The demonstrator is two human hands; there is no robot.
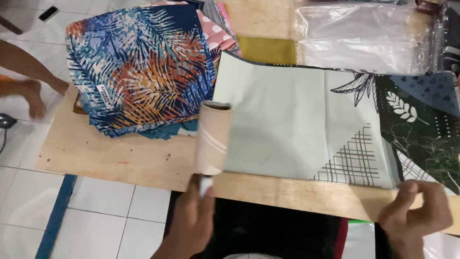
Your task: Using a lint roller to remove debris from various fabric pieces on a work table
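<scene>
A pale mint cloth (pixel 282 129) with a grid, leaves and a dark green end lies folded flat across a low wooden table (pixel 120 158). My left hand (pixel 194 218) grips the white handle of a lint roller (pixel 213 139), whose beige roll rests at the cloth's left edge. My right hand (pixel 414 208) pinches the cloth's near right corner at the table's front edge.
A stack of folded cloths topped by a blue and orange leaf print (pixel 139 67) sits at the left. Behind are a mustard cloth (pixel 268 49) and clear plastic bags (pixel 359 36). Another person's bare foot (pixel 28 93) stands on the tiled floor at left.
</scene>
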